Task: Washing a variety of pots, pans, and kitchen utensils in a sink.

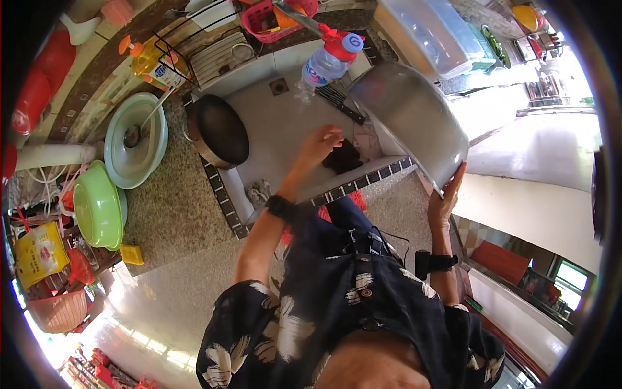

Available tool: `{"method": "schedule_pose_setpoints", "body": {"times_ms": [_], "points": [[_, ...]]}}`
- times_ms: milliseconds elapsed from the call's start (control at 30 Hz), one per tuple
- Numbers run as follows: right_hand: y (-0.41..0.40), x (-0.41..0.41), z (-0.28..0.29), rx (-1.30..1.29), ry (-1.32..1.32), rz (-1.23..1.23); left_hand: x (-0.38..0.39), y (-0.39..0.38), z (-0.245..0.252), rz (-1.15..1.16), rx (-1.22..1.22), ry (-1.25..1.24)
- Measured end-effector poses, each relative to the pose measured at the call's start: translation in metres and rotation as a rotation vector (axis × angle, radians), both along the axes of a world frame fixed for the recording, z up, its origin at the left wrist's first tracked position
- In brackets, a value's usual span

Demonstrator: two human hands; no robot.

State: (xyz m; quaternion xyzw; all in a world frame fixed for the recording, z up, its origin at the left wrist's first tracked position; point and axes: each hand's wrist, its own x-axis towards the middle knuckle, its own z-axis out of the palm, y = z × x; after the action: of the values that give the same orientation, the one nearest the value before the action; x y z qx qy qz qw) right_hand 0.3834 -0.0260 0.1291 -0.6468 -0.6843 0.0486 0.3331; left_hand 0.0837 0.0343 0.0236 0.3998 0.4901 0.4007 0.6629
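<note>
My right hand point(446, 197) grips the rim of a large metal basin point(413, 116), which is tilted on its side over the sink's right edge. Over the sink point(262, 112), my left hand point(321, 145) is loosely curled and slightly blurred, with nothing visible in it. A plastic bottle point(323, 65) is tied with red plastic to the faucet point(299, 17), and water runs from it. Below lies a knife point(352, 114) with a black handle. Near my left hand are a dark cloth-like item point(344, 158) and a pale cloth point(368, 141). A dark round pot point(221, 131) leans at the sink's left side.
On the left counter stand a pale basin point(136, 165) with a ladle point(133, 136) in it, a green basin point(97, 206) and a yellow sponge point(131, 255). A dish soap bottle point(158, 68), a pink basket point(262, 35) and a clear storage box point(427, 34) line the back.
</note>
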Motion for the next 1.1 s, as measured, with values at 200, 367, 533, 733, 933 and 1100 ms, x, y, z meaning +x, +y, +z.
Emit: {"method": "schedule_pose_setpoints", "body": {"times_ms": [200,367,533,733,933,1100], "points": [[-0.021,0.001,-0.001,0.105,-0.118,0.045,0.013,-0.011,-0.004,-0.056,0.022,0.059],[-0.028,-0.003,-0.012,0.052,0.083,-0.002,0.012,-0.029,-0.008,-0.145,-0.141,0.082],[-0.008,0.015,0.000,0.064,0.064,0.234,-0.012,-0.040,0.037,0.031,-0.327,-1.006],[0.030,0.047,0.020,0.120,-0.079,0.615,-0.027,-0.041,0.036,0.201,-0.357,-0.630],[0.079,0.047,0.020,0.130,-0.172,0.699,-0.030,-0.109,-0.053,0.046,0.379,-0.204],[0.089,0.038,0.004,-0.222,0.014,0.523,-0.001,-0.136,0.008,0.200,0.301,0.127]]}}
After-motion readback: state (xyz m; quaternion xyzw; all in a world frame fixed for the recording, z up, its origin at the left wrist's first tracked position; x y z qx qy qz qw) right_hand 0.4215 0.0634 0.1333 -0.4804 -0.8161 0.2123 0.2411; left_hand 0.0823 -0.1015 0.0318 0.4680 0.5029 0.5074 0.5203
